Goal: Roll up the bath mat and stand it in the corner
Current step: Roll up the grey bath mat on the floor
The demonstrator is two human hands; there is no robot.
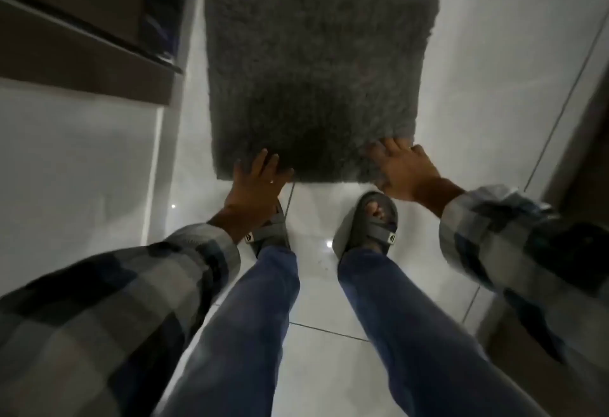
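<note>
You are at the very start of rolling, with your left hand (255, 179) and right hand (403, 171) spread flat, fingers unclenched, on the near corners of the grey shaggy bath mat (316, 54) lying flat on the white tiled floor (329, 367), so curl that edge over evenly next.

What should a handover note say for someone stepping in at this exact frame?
Left hand: open, fingers on the near left corner of the bath mat.
Right hand: open, spread on the near right corner.
Mat: flat on the white tiled floor, near edge just ahead of the sandals.
Done: hands placed at the near edge; no roll started.
Left: roll the mat up, stand it in the corner.
</note>
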